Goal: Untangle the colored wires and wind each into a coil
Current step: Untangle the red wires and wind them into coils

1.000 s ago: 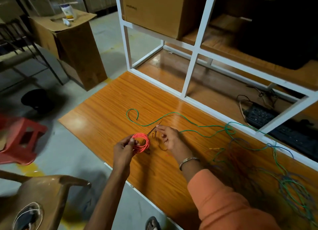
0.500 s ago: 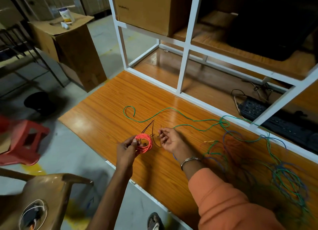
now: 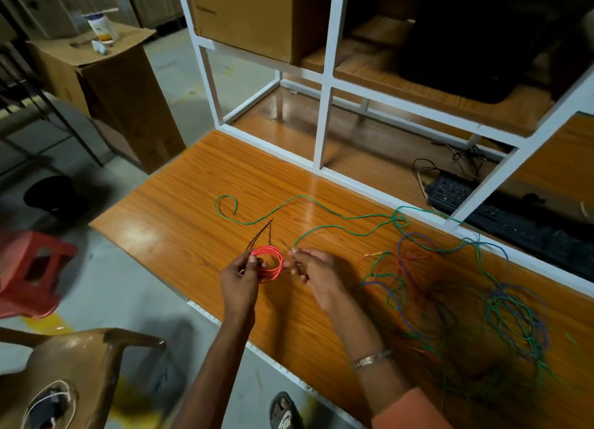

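My left hand (image 3: 239,276) pinches a small red wire coil (image 3: 269,261) just above the wooden table (image 3: 180,235). Thin dark strands (image 3: 262,234) stick up and away from the coil. Just right of the coil, my right hand (image 3: 316,272) pinches a thin wire end between its fingertips. A long green wire (image 3: 321,203) snakes across the table behind both hands, its far end curled into a hook. A tangle of green, blue and red wires (image 3: 501,313) lies on the table at the right.
A white metal shelf frame (image 3: 321,113) stands along the table's far edge, with a black power strip (image 3: 456,190) behind it. A cardboard box (image 3: 106,84), a red stool (image 3: 32,274) and a brown chair (image 3: 83,364) stand on the floor at the left.
The red coil has stayed between my hands. My right hand has drawn slightly to the right of the coil, with the wire end in its fingertips. The view has shifted a little.
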